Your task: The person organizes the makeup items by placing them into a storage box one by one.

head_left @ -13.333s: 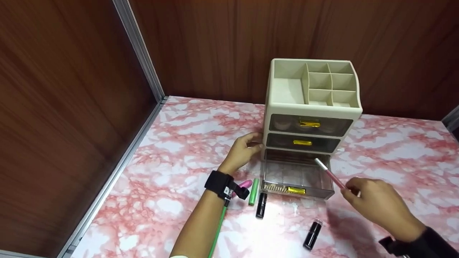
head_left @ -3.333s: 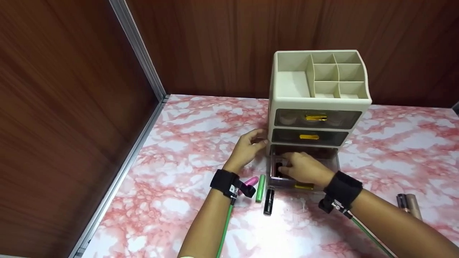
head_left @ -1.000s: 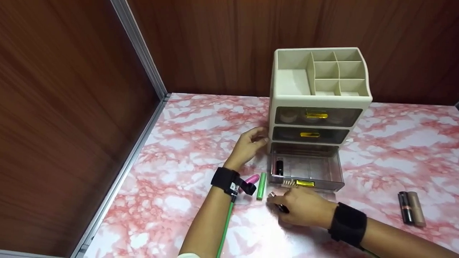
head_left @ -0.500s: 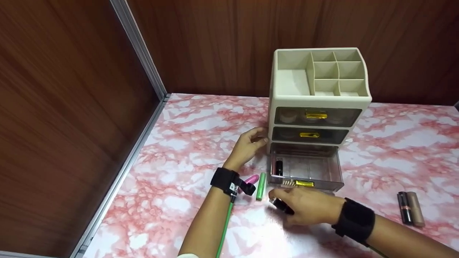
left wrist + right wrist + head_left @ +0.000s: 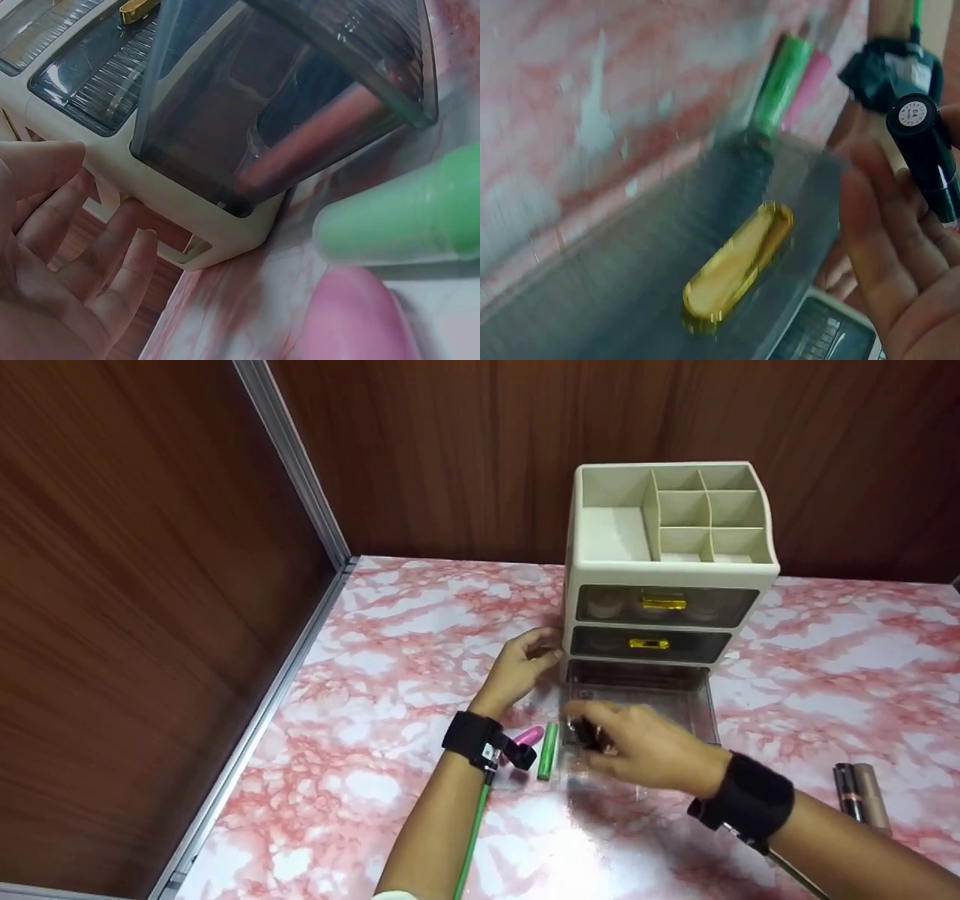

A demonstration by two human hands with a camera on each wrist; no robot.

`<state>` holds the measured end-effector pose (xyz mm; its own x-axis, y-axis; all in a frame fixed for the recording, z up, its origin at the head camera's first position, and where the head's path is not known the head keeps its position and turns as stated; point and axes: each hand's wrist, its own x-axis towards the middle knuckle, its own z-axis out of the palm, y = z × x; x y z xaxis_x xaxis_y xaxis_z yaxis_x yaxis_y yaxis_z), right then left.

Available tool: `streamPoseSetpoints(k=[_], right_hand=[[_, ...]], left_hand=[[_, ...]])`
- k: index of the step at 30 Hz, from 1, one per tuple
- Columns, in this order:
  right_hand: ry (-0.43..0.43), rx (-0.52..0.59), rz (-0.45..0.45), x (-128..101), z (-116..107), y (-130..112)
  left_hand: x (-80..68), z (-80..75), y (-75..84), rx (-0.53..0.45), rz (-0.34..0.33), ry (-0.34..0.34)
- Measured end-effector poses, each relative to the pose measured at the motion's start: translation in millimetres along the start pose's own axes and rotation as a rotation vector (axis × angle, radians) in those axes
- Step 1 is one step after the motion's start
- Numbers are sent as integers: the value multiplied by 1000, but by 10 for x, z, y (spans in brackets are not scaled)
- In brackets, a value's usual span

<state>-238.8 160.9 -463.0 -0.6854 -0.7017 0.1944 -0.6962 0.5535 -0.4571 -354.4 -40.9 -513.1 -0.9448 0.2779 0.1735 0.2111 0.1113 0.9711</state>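
Observation:
My right hand (image 5: pixel 645 746) pinches a black lipstick (image 5: pixel 922 154) with a clear end and a round label on its base. In the head view that hand is over the front of the pulled-out bottom drawer (image 5: pixel 711 712) of a cream organizer (image 5: pixel 675 575). My left hand (image 5: pixel 517 667) rests with loosely bent fingers at the organizer's left side, holding nothing. Through the drawer wall the left wrist view shows a reddish tube (image 5: pixel 322 135) lying beside a dark one. A green tube (image 5: pixel 547 751) and a pink tube (image 5: pixel 531 735) lie left of the drawer.
A black tube (image 5: pixel 849 791) and a tan tube (image 5: pixel 870 795) lie side by side on the marbled table (image 5: pixel 360 720) at the right. Two upper drawers with gold handles are closed. Brown wood-patterned panels (image 5: pixel 450 457) stand behind and at the left.
Earlier my right hand held a slim pink tube over the drawer, then reached inside it beside a black lipstick. It has since picked another lipstick off the table and raised it to the drawer.

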Motion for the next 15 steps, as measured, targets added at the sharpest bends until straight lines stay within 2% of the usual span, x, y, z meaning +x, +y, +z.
streamPoseSetpoints(k=[4,11,15], right_hand=[[73,-30,81,44,-83,81],[160,39,284,84,-170,209],[196,38,344,131,-187,298]], left_hand=[[2,1,2,-18,12,-1],[2,-6,2,6,7,-5],[-5,-22,-3,7,6,-4]])
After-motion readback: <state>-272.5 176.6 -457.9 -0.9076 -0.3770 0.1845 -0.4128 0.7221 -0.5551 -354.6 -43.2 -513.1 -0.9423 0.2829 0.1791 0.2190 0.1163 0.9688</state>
